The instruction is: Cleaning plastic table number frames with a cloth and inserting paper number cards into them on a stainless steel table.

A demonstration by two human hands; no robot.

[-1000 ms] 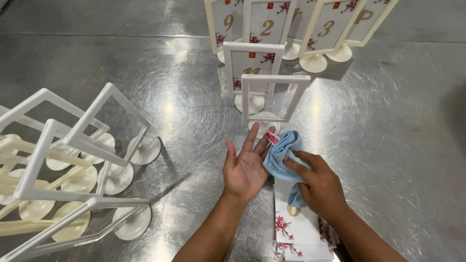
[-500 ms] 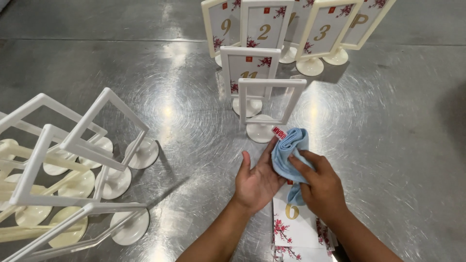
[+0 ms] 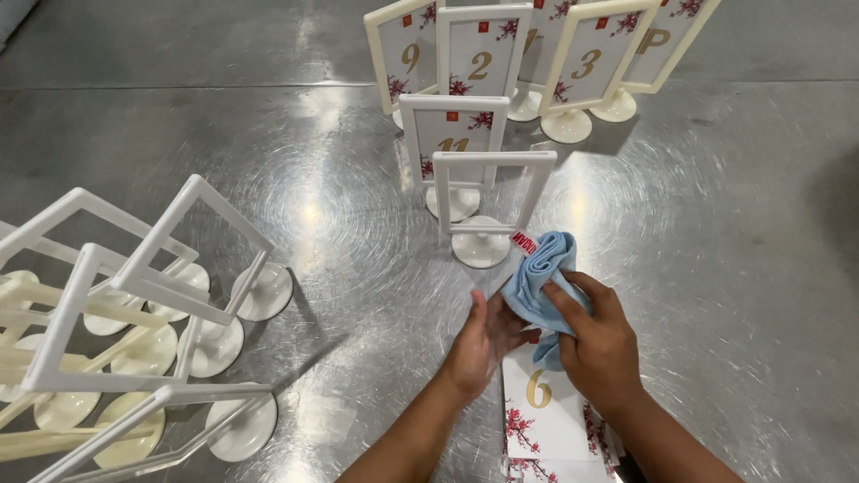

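Between the two hands, pinched at its lower end, a blue cloth [image 3: 540, 279] stands bunched up with a small red tag at its top edge. The right hand [image 3: 598, 338] closes its fingers over the cloth from the right, while the left hand [image 3: 483, 338] presses its fingers against the cloth from the left, so the two hands meet on it. Directly under the hands lies a stack of white cards [image 3: 546, 416] with red blossoms and a gold numeral, flat on the metal tabletop [image 3: 734, 268]. Just beyond the cloth stands an empty white frame [image 3: 490, 201] on a round foot, upright. Behind it, farther from the hands, stand filled frames [image 3: 479, 58] holding numbered cards, grouped close together. Well to the left of the left hand lies a heap of empty frames [image 3: 134, 304], tilted and leaning on one another, their round feet on the tabletop.
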